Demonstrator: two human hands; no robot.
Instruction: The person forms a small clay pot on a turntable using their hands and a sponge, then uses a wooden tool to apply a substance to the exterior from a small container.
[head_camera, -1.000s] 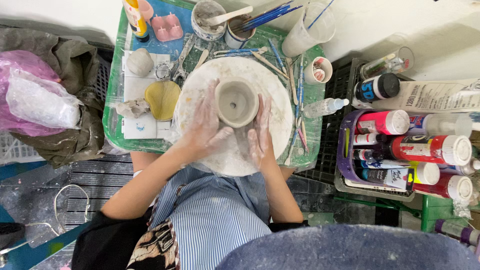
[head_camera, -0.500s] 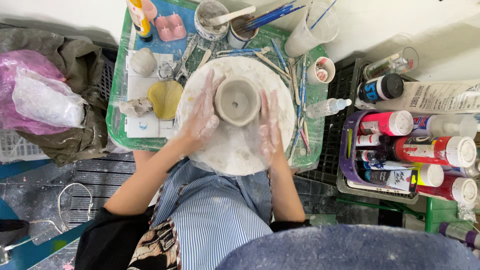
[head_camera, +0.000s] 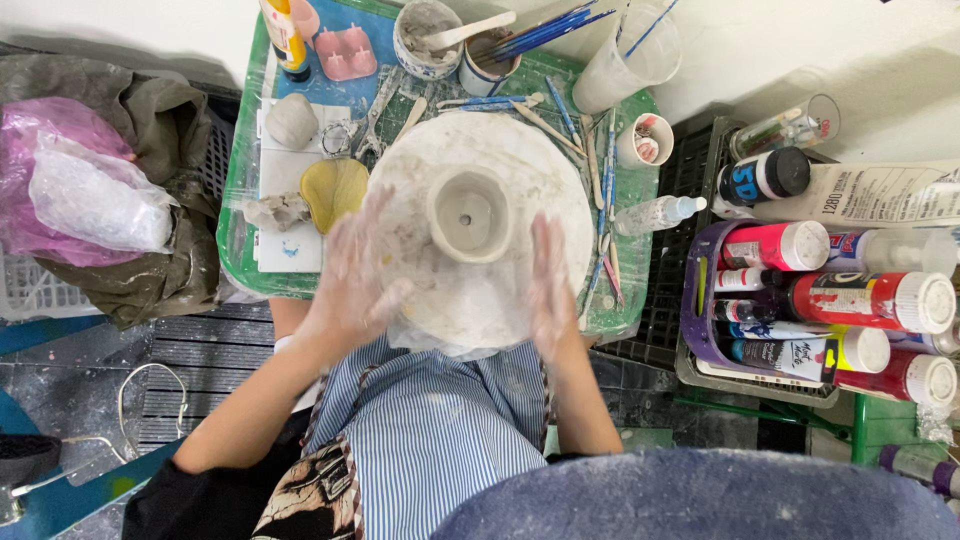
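Clay pot (head_camera: 469, 215), pale grey, stands upright at the centre of the round wheel (head_camera: 560, 190) on the green tray (head_camera: 238, 190). Left hand (head_camera: 352, 268) and right hand (head_camera: 550, 285) flank it near the wheel's front edge, fingers spread, clay-smeared, holding nothing. Yellow sponge (head_camera: 334, 190) lies by the wheel's left edge.
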